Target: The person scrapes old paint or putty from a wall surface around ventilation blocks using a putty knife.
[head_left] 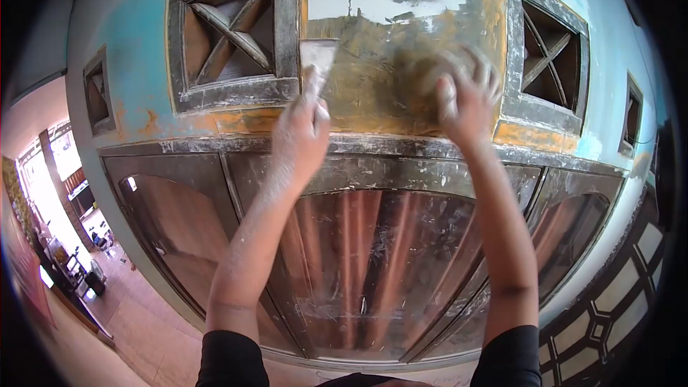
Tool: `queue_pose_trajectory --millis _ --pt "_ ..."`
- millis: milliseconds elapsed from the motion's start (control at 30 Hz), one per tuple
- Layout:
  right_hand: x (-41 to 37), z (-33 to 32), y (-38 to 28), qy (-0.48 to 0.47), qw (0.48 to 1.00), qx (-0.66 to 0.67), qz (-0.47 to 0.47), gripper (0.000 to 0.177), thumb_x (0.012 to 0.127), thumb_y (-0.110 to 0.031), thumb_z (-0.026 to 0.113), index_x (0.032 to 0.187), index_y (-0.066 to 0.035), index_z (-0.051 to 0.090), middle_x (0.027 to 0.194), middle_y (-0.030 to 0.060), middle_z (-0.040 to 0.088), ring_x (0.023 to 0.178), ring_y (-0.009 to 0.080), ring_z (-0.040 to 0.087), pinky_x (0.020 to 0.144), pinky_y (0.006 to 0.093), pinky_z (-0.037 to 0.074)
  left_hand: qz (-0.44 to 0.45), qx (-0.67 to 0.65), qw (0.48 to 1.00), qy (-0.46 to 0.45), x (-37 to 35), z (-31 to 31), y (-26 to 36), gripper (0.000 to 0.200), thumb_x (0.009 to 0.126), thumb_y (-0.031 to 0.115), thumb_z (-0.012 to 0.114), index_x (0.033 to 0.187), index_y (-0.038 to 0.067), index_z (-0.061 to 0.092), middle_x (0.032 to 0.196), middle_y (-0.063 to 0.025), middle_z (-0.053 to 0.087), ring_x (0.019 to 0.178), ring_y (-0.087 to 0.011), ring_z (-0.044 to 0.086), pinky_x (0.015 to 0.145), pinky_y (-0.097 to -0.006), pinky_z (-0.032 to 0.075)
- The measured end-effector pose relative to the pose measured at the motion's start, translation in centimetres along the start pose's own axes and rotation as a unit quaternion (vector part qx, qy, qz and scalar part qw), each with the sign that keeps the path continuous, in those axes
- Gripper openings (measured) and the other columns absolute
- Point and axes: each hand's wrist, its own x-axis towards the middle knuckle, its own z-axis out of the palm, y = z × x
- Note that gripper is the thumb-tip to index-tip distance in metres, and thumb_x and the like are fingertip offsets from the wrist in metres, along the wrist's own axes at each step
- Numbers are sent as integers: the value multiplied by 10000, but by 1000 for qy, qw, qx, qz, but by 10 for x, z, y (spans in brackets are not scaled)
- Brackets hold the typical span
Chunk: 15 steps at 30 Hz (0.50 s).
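Observation:
My left hand (302,125) is wrapped around the handle of a putty knife (319,56), its wide blade pointing up against the wall by the left window's frame. White dust coats this hand and forearm. To the right, my right hand (469,97) is at the brownish, patchy wall panel (365,93), smeared by motion, with fingers bent and thumb apart. A blurred brown shape lies beside its thumb; I cannot tell what it is. Above the panel the wall is white with dark worn spots.
Wooden vent windows with crossed bars flank the panel, one at left (228,32) and one at right (550,57). Below runs a dark wooden ledge (380,145) over glazed panes with reddish curtains (358,244) behind. A bright doorway (57,172) opens at far left; a patterned grille (609,315) stands lower right.

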Motion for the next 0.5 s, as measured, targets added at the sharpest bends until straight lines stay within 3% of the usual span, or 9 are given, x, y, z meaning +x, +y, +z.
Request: queue_pose_trajectory --millis 133,267,367,500 --pt "21 15 33 -3 997 -75 35 436 997 -451 564 1411 -316 581 1526 95 442 1439 339 357 1190 552 235 -44 94 990 -91 21 -16 -4 546 1013 223 494 1543 111 423 1037 -320 667 1000 -481 647 889 -522 500" --pt "14 18 31 -27 993 -115 8 491 986 -444 592 1455 -308 535 1567 60 421 1472 325 351 1214 559 222 -48 127 983 -124 41 -23 12 556 1011 240 496 1546 114 417 1088 -328 658 1016 -483 646 899 -528 502" --pt "13 15 29 -29 994 -107 8 500 983 -441 600 1460 -306 531 1573 59 420 1476 327 348 1222 563 215 17 119 991 -59 50 -10 1 550 1013 242 485 1542 107 420 1022 -316 671 956 -476 662 870 -522 514" --pt "11 12 29 -35 992 -121 2 506 980 -390 613 1470 -294 530 1574 59 422 1466 321 350 1237 503 212 -24 123 988 -94 84 -8 4 538 1017 246 476 1534 106 434 935 -287 686 885 -460 674 828 -500 533"
